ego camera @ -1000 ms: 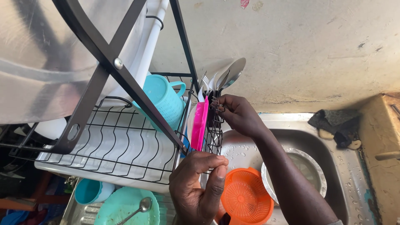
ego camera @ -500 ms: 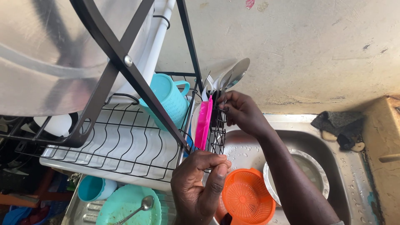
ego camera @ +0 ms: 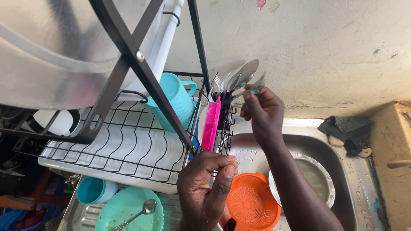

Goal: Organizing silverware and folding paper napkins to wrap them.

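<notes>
Fork (ego camera: 255, 87): a metal one, blurred, pinched between the fingertips of the right hand (ego camera: 263, 112), just above and to the right of the wire cutlery basket (ego camera: 223, 128) that hangs on the end of the black dish rack (ego camera: 128, 141). That grip is clamped on the fork's handle. The left hand (ego camera: 205, 188), below the basket, has its thumb and fingers pressed together on the basket's lower wires. Spoons and forks (ego camera: 233, 79) stand upright in the basket, and a pink flat utensil (ego camera: 210, 126) sits just left of it.

Risks, as I judge them: the fork is held lightly at its end, so it could slip and drop into the sink (ego camera: 342, 184) below the basket, onto the orange strainer (ego camera: 252, 201). Its tines might also snag the standing cutlery and tip pieces out.
</notes>
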